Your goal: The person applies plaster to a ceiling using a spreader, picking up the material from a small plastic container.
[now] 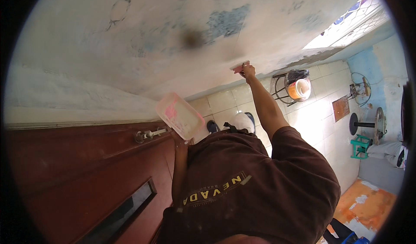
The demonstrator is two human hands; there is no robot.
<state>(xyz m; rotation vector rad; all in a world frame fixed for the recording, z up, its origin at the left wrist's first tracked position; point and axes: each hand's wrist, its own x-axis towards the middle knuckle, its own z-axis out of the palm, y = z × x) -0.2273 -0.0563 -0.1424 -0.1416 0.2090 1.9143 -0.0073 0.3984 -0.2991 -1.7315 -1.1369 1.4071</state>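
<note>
My left hand grips the near end of a pale, pink-edged plastic container, held low beside the door. Pink smears and whitish paste show inside it; most of the left fingers are hidden under its rim. Stretched out ahead, my right hand is closed round a putty scraper with a reddish handle. The scraper's edge lies at the lower part of a whitish wall, which has grey-blue patches and dark marks.
Beside my left arm is a brown door with a metal handle. To the right, a stool bears an orange bucket and a dark plastic bag. Farther right are a green stool and a window grille.
</note>
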